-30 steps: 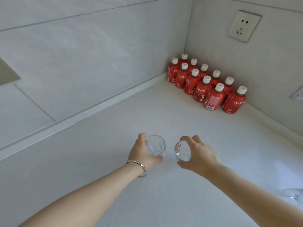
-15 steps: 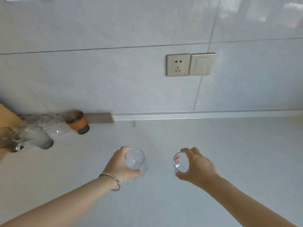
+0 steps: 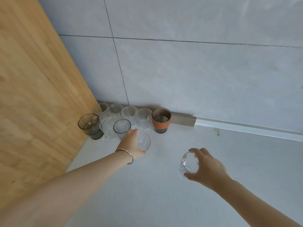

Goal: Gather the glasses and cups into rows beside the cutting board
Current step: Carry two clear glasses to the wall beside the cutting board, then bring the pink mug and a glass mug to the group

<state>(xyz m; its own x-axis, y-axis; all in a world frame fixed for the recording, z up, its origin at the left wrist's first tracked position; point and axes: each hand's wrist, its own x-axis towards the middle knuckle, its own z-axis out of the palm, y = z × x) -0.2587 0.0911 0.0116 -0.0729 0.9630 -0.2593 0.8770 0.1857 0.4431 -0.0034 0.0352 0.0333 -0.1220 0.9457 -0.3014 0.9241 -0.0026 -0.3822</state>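
Left hand (image 3: 131, 141) grips a clear glass (image 3: 145, 142) just beside the dark-rimmed glass (image 3: 122, 126) in the front row | right hand (image 3: 206, 167) holds a red-marked glass (image 3: 187, 163) well apart | cutting board (image 3: 32, 95) at left | best: set each glass down upright without knocking its neighbours.

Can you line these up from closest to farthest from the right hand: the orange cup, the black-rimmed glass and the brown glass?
From the right hand, holding a small glass:
1. Orange cup, right end of the back row.
2. Black-rimmed glass, front row, next to the left hand.
3. Brown glass, far left, beside the cutting board.
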